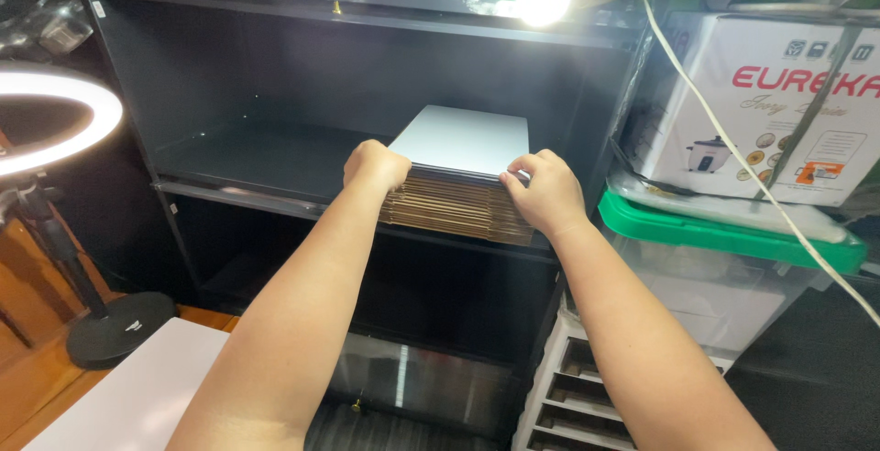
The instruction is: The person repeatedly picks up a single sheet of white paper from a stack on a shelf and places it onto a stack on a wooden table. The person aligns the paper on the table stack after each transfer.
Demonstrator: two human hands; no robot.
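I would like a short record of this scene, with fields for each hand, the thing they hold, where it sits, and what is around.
left hand: grips the near left corner of the stack
right hand: grips the near right corner of the stack
stack of flat cardboard sheets: white top sheet, brown corrugated edges facing the camera
place: on the black shelf, right part
left side: lit ring light on a stand
right side: white appliance box on a green-lidded plastic bin

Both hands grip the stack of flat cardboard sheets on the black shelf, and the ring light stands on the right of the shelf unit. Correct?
Not quite: in the head view the ring light stands on the left. Both the left hand and right hand do grip the cardboard stack on the black shelf.
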